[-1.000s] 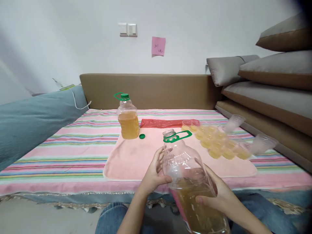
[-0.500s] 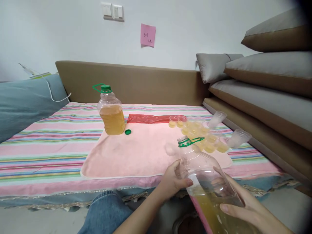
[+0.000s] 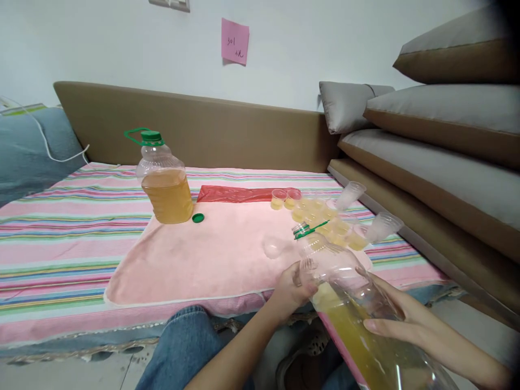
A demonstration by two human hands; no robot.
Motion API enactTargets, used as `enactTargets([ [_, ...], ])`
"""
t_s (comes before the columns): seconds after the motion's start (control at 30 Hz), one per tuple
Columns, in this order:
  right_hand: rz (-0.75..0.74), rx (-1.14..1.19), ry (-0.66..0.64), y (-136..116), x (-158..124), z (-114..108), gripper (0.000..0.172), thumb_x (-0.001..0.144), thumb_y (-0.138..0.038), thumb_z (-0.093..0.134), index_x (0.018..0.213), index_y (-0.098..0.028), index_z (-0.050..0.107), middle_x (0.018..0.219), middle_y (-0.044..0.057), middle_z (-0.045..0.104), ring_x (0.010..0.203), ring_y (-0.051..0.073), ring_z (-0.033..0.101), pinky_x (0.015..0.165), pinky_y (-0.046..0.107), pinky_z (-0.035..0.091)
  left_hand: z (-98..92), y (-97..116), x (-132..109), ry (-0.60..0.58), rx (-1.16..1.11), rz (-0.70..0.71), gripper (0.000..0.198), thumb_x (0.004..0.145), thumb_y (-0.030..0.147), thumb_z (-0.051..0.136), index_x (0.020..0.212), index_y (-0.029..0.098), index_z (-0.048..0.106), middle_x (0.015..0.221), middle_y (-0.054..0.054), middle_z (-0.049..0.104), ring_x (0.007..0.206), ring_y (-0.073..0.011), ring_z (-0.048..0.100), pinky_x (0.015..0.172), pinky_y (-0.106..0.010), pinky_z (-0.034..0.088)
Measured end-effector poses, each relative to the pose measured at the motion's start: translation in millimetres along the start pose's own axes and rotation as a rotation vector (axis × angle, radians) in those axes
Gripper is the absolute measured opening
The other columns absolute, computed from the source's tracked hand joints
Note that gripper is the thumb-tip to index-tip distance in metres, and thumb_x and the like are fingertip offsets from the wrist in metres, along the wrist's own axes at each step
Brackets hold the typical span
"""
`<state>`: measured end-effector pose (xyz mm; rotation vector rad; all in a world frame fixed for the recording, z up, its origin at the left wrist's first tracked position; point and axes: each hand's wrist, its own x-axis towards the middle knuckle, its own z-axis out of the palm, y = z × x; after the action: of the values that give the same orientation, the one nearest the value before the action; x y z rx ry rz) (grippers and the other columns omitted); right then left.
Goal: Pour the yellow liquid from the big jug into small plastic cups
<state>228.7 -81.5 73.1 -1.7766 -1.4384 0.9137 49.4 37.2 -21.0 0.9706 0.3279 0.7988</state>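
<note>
head view, and both hands are on the big clear bottle (image 3: 345, 271), held in front of the person, low and right of centre, over the near edge of the striped cloth (image 3: 77, 244). left hand (image 3: 294, 290) is curled round its upper body, thumb pressed on the near side; right hand (image 3: 400, 325) clasps it further down, thumb flat against the plastic. it's leaning, open neck up and to the left, yellow liquid pooled below, green handle (image 3: 312, 229) at the neck. just left of that mouth, apart from it, sits a clear cup (image 3: 273, 247) on the pink mat (image 3: 195, 260). behind, filled cups (image 3: 312, 211) crowd together, cup stacks (image 3: 384, 226) lying beside them. over left, a capped bottle (image 3: 167, 195) stands upright, a loose green cap (image 3: 198, 218) just beside it, red plastic (image 3: 239, 194) stretched along behind the mat!
</note>
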Motion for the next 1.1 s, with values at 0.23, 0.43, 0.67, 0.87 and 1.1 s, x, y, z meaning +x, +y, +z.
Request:
enactTargets([
  [0.23, 0.085, -0.111, -0.092, -20.4, 8.2, -1.9, 0.090, 0.068, -0.054, 0.074, 0.146, -0.022, 0.042, 0.149, 0.010, 0.044, 0.139, 0.037, 0.035, 0.112, 0.051, 0.035, -0.6, 7.7, -2.5, 0.040, -0.046, -0.034, 0.080, 0.051, 0.062, 0.083, 0.111, 0.014, 0.065, 0.114, -0.013, 0.067, 0.110, -0.0312, 0.060, 0.096, -0.041, 0.043],
  [0.43, 0.089, -0.177, -0.094, -28.6, 13.9, -4.5, 0.085, 0.067, -0.055, 0.073, 0.142, -0.024, 0.047, 0.145, 0.009, 0.051, 0.135, 0.038, 0.042, 0.111, 0.052, 0.036, 0.5, 5.0, -6.3, 0.085, -0.159, -0.064, 0.075, 0.052, 0.060, 0.084, 0.109, 0.015, 0.066, 0.107, -0.012, 0.070, 0.104, -0.0305, 0.063, 0.093, -0.041, 0.044],
  [0.67, 0.139, -0.213, -0.145, -39.0, 16.9, -9.4, 0.089, 0.067, -0.052, 0.074, 0.144, -0.019, 0.045, 0.150, 0.009, 0.043, 0.139, 0.039, 0.034, 0.110, 0.046, 0.040, 2.6, -2.8, -7.9, 0.095, -0.213, -0.058, 0.076, 0.055, 0.061, 0.082, 0.114, 0.014, 0.065, 0.109, -0.014, 0.071, 0.100, -0.0308, 0.065, 0.084, -0.038, 0.048],
  [0.87, 0.140, -0.201, -0.226, -42.4, 22.2, -13.1, 0.093, 0.068, -0.055, 0.073, 0.146, -0.016, 0.042, 0.151, 0.010, 0.041, 0.139, 0.039, 0.036, 0.112, 0.044, 0.038, 2.1, -6.8, -8.1, 0.109, -0.208, -0.083, 0.081, 0.053, 0.064, 0.081, 0.115, 0.015, 0.065, 0.108, -0.012, 0.071, 0.095, -0.0275, 0.066, 0.076, -0.033, 0.050],
  [1.1, 0.140, -0.183, -0.276, -39.7, 24.3, -21.2, 0.085, 0.067, -0.042, 0.075, 0.144, -0.020, 0.046, 0.149, 0.006, 0.048, 0.138, 0.036, 0.039, 0.113, 0.040, 0.036, 4.5, -8.1, -9.6, 0.089, -0.229, -0.057, 0.083, 0.056, 0.064, 0.080, 0.118, 0.013, 0.062, 0.110, -0.014, 0.070, 0.097, -0.0286, 0.066, 0.081, -0.036, 0.051],
])
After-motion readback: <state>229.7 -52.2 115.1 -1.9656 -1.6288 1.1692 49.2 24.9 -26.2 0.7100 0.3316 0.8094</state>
